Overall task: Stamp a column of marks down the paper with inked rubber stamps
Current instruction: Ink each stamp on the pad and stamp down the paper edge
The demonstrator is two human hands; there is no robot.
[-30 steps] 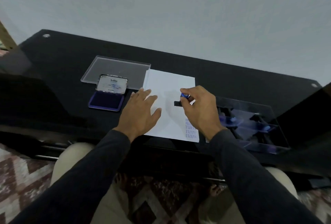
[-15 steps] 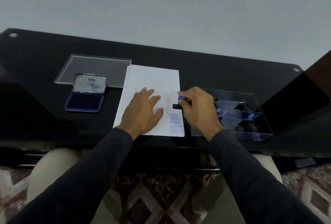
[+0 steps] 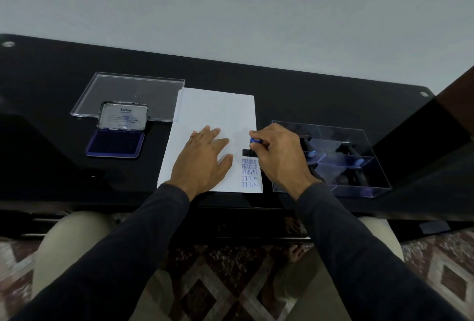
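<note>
The left hand (image 3: 205,159) lies flat, fingers spread, on the paper (image 3: 215,115). The right hand (image 3: 278,159) pinches a stamp (image 3: 250,150) with a blue knob, its black base on the paper's right edge. Just below it run blue marks (image 3: 249,173): 2 read FRAGILE, then SAMPLE lines. Left of the paper, an open ink pad (image 3: 115,142) has Artline on its lid. A clear tray (image 3: 333,161) sits right.

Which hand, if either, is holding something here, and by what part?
The right hand grips the rubber stamp by its blue-topped handle. The left hand holds nothing, resting flat on the paper.
</note>
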